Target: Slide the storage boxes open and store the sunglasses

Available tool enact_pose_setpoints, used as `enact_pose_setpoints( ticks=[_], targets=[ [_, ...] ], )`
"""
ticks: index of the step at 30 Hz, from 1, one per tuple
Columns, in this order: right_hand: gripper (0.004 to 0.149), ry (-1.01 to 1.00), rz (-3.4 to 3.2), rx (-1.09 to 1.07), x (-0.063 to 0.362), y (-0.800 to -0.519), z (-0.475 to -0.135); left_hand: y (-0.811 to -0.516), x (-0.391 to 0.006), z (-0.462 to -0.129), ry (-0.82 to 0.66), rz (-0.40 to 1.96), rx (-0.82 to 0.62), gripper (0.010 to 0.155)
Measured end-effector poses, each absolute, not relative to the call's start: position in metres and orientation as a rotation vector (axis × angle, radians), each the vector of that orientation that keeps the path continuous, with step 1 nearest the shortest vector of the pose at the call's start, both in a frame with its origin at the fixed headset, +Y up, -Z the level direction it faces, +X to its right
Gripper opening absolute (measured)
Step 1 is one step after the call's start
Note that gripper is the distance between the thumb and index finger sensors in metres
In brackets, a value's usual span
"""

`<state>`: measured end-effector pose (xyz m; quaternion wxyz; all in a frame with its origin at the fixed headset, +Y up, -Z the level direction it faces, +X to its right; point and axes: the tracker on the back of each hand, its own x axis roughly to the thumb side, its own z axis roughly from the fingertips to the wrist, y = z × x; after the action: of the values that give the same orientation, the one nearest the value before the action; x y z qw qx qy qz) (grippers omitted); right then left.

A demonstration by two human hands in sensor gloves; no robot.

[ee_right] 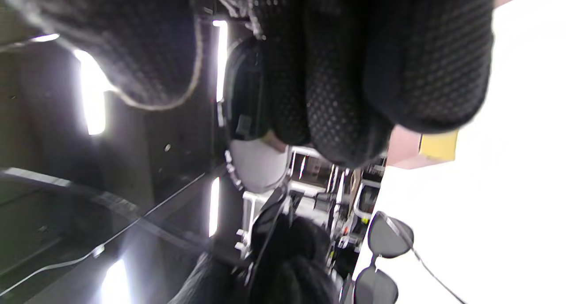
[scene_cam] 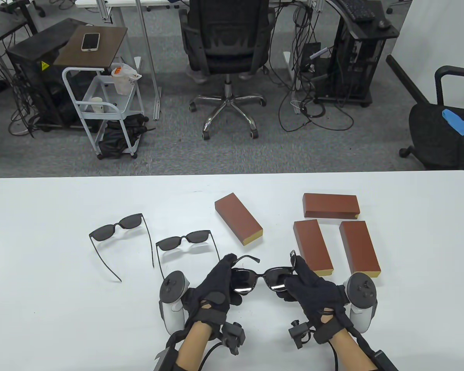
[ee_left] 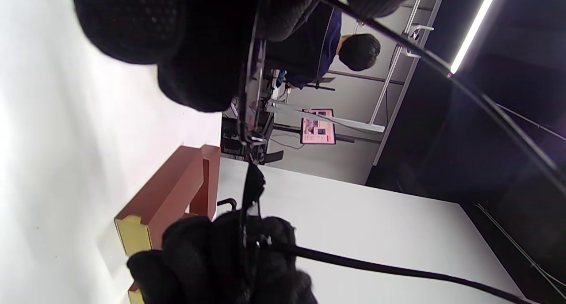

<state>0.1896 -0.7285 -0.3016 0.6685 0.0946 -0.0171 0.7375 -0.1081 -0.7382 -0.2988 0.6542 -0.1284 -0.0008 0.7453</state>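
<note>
You are holding the sunglasses [scene_cam: 261, 279] above the table's near edge, left hand [scene_cam: 216, 288] and right hand [scene_cam: 311, 290] each gripping a lens end, likely folding the temples before boxing; storage boxes [scene_cam: 313, 247] are lying closed just beyond.

sunglasses [scene_cam: 261, 279]: glossy lenses; boxes [scene_cam: 238, 224]: matt red-brown; gloves [scene_cam: 216, 288]: black knit cloth
</note>
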Motion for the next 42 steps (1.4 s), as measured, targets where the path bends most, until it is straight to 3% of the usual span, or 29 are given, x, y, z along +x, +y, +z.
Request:
enact_pose_setpoints(
  ticks=[2,7,27,42],
  targets=[
    [0.078,-0.028,1.633,0.230,0.189,-0.730,-0.302,-0.738,-0.110,-0.299,0.005,1.682,-0.281,0.065],
    [0.079,0.000,1.531,0.233,0.188,-0.735,-0.301,-0.735,-0.112,-0.299,0.050,1.612,-0.230,0.060],
    [0.056,-0.020,1.525,0.118,0.193,-0.736,-0.299,-0.735,-0.112,-0.299,0.079,1.552,-0.175,0.054],
    [0.049,-0.042,1.600,-0.030,0.208,-0.739,-0.299,-0.742,-0.101,-0.299,-0.107,1.695,-0.335,0.071]
  ],
)
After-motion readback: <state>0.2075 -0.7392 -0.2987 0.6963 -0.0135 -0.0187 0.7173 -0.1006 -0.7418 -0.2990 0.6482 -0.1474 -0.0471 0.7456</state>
